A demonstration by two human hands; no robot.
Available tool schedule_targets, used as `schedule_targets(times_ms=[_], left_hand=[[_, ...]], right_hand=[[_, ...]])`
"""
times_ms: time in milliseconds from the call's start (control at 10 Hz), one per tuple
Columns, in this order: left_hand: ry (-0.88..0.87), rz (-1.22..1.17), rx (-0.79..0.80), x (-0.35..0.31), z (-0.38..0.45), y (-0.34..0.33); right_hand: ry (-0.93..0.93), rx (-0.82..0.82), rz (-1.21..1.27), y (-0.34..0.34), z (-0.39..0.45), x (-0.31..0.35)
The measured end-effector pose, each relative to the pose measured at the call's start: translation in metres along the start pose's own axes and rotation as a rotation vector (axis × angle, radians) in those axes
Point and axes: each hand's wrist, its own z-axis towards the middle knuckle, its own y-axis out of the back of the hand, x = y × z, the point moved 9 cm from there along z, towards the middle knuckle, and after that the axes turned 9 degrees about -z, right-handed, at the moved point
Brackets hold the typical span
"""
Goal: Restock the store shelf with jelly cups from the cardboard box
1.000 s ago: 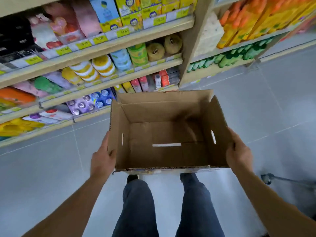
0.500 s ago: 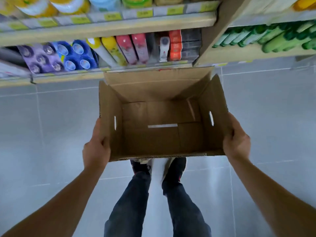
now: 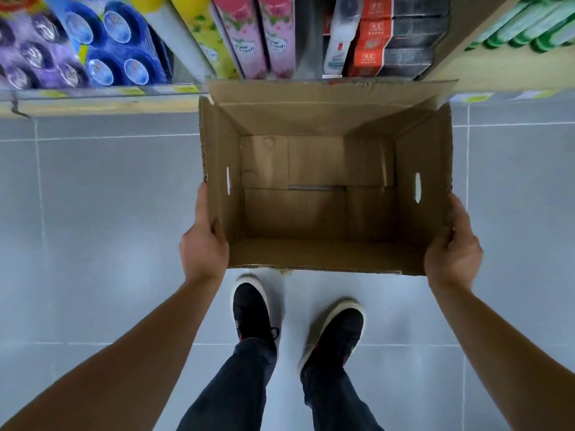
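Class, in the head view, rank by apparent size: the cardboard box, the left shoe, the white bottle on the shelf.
1. cardboard box
2. left shoe
3. white bottle, though it is farther away and partly cut off.

Both arms reach forward, left hand (image 3: 203, 247) and right hand (image 3: 452, 250) gripping with curled fingers, thumbs inward.

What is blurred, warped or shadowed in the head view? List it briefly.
Head view: wide-angle lens bends the shelf edge and stretches the forearms toward the corners; packages at the top are motion-smeared, labels unreadable; the cardboard box, gripped by the left hand and right hand, is fairly sharp, with its far inside corners in soft shadow; pale glare sits on the floor tiles by the shoes.
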Motion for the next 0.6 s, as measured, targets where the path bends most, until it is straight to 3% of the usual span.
schedule_targets(times_ms=[200,400,600], left_hand=[[-0.023,0.072,0.106,-0.020,0.023,-0.002],[0.018,0.010,0.228,-0.055,-0.021,0.040],[0.086,0.055,0.286,-0.097,-0.112,0.135]], right_hand=[[0.005,0.039,-0.070,0.011,0.034,0.015],[0.039,0.284,-0.237,0.047,-0.001,0.043],[0.436,0.406,-0.338,0.128,-0.105,0.125]])
